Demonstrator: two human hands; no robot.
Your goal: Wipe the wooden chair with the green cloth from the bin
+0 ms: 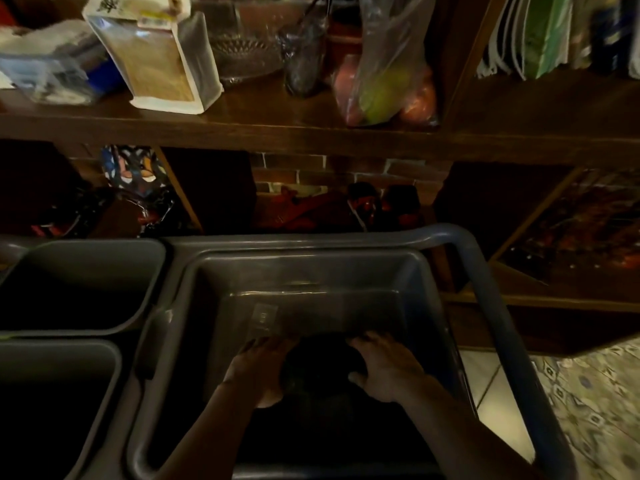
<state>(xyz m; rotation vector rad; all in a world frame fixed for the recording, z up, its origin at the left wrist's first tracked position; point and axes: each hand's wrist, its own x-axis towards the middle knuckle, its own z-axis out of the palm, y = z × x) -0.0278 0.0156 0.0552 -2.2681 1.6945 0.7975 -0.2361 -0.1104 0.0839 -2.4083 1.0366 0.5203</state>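
Both my hands reach down into a deep grey plastic bin on a cart. Between them lies a dark bundle of cloth; its colour does not show in the dim light. My left hand presses against the bundle's left side, and my right hand curls over its right side, fingers spread around it. Whether the bundle is off the bin floor I cannot tell. No wooden chair is in sight.
Two smaller grey bins sit to the left on the same cart, whose blue-grey handle curves round the right side. Straight ahead stands a dark wooden shelf with boxes, glassware and a fruit bag. Patterned floor tiles lie right.
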